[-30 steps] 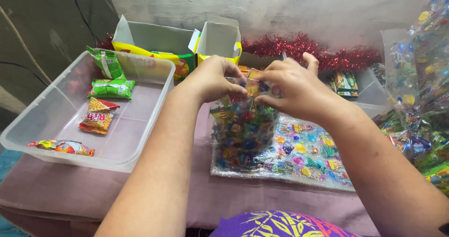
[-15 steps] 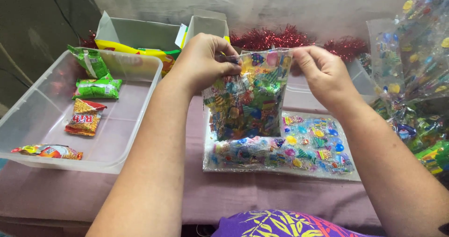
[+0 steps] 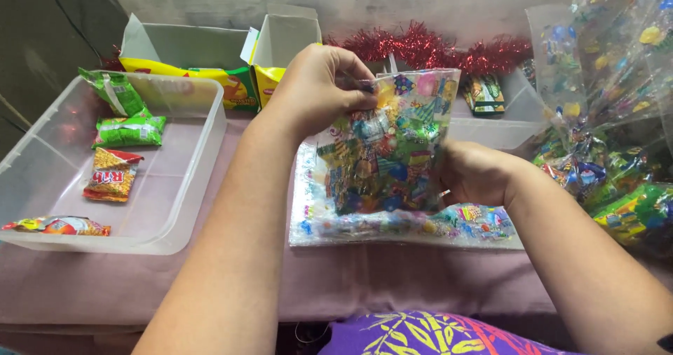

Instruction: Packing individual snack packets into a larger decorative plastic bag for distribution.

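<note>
A clear tub with snack packets sits at left on the counter. The left hand pinches the bag by its top edge, upright above a flat stack. The right hand clasps the bag's lower side.

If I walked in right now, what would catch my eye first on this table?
Probably the clear patterned bag stuffed with colourful sweets, held upright at the centre: the left hand pinches its top edge while the right hand supports it from behind. Next, the red tinsel along the back wall, and the clear plastic tub on the left holding a few snack packets.
</note>
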